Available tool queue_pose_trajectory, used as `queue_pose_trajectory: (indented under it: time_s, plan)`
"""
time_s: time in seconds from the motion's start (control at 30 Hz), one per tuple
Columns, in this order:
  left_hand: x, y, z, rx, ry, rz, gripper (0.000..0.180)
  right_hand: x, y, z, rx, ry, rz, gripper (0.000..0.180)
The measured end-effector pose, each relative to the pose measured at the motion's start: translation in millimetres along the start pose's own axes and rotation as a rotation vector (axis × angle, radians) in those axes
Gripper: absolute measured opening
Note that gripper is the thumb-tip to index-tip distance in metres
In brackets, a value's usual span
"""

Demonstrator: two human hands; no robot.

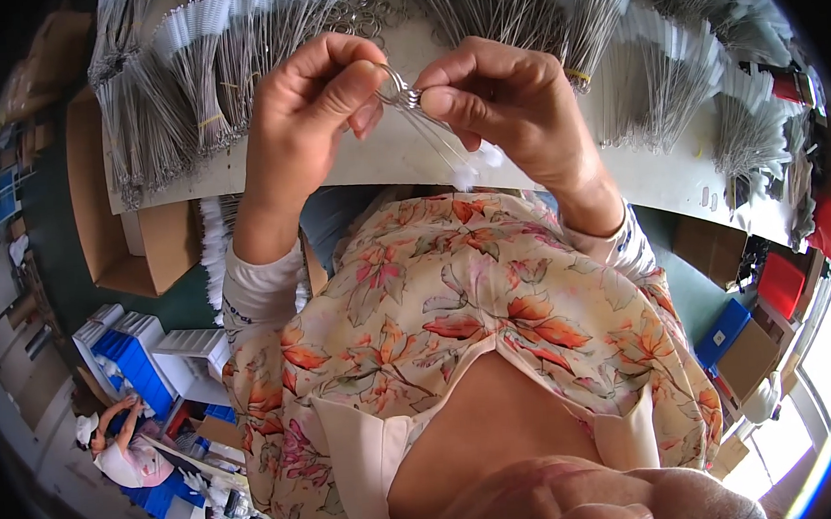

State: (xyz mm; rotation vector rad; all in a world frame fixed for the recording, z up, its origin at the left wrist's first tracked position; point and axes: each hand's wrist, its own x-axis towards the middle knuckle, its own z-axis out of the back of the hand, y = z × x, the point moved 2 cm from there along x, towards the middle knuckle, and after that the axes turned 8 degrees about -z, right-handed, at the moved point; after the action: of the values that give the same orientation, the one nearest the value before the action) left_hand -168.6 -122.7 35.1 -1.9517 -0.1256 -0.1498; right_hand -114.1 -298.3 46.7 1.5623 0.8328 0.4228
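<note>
Over the near edge of the table, my left hand (306, 109) pinches a thin metal ring (388, 88) between thumb and fingers. Close beside it, my right hand (505, 87) is closed on the looped ends of a few thin wire-handled brushes (439, 142). Those loops meet the ring between my fingertips; whether every loop is threaded on it is too small to tell. The brushes' wires slant down to the right, and their white bristle tips hang below my right hand, in front of the floral garment.
Bundles of wire brushes (200, 82) line the table (362, 166) on the left, with more bundles (596, 20) on the right. Loose rings (358, 20) lie between them. An open cardboard box (169, 244) stands at left. A co-worker (135, 457) is beside blue crates (142, 371), lower left.
</note>
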Motion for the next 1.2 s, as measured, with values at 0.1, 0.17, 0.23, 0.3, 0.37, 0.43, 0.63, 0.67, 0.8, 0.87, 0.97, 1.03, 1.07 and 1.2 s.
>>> queue_pose_trajectory:
  time_s: [0.1,0.17,0.23,0.3,0.37,0.43,0.63,0.67,0.8,0.87,0.97,1.03,1.07,1.2]
  plan:
    - [0,8,-7,-0.26,-0.04,0.093,0.014,-1,-3,3,0.003,-0.03,0.002,0.014]
    - [-1,3,-15,-0.309,-0.075,0.131,0.014,-1,-4,4,0.013,-0.022,-0.011,0.014]
    - [0,-10,-20,0.428,-0.03,-0.065,0.013,-1,-2,4,-0.015,-0.05,-0.002,0.013]
    - [-1,-12,-16,0.698,0.066,-0.231,0.013,0,-4,5,0.012,-0.024,-0.003,0.013]
    - [-6,-13,-14,0.613,0.073,-0.089,0.014,0,-5,3,0.038,0.007,-0.005,0.013]
    - [-4,-6,-9,0.149,0.037,0.046,0.013,-1,-4,0,0.049,-0.028,0.05,0.013]
    - [-10,-14,-10,0.803,0.054,-0.289,0.014,3,-11,0,0.011,0.008,0.029,0.014]
    - [-10,-9,-10,0.804,0.045,-0.292,0.014,4,-14,-2,0.007,0.016,0.029,0.014]
    - [-10,12,-8,0.221,-0.232,-0.245,0.013,7,-21,-12,-0.206,-0.152,0.29,0.01]
    - [-12,21,-11,-0.163,-0.322,-0.227,0.013,5,-21,-19,-0.382,-0.222,0.452,0.01]
    - [-26,15,-15,-0.132,-0.408,-0.228,0.014,7,-25,-30,-0.426,-0.303,0.463,0.013]
    - [-37,-5,-15,0.023,-0.393,-0.273,0.017,4,-27,-32,-0.457,-0.238,0.396,0.012]
    - [-45,-20,-9,0.049,-0.439,-0.295,0.017,1,-28,-33,-0.434,-0.2,0.35,0.011]
    - [-81,-100,-4,0.286,-0.272,-0.318,0.016,-6,-40,-24,-0.404,-0.185,0.23,0.009]
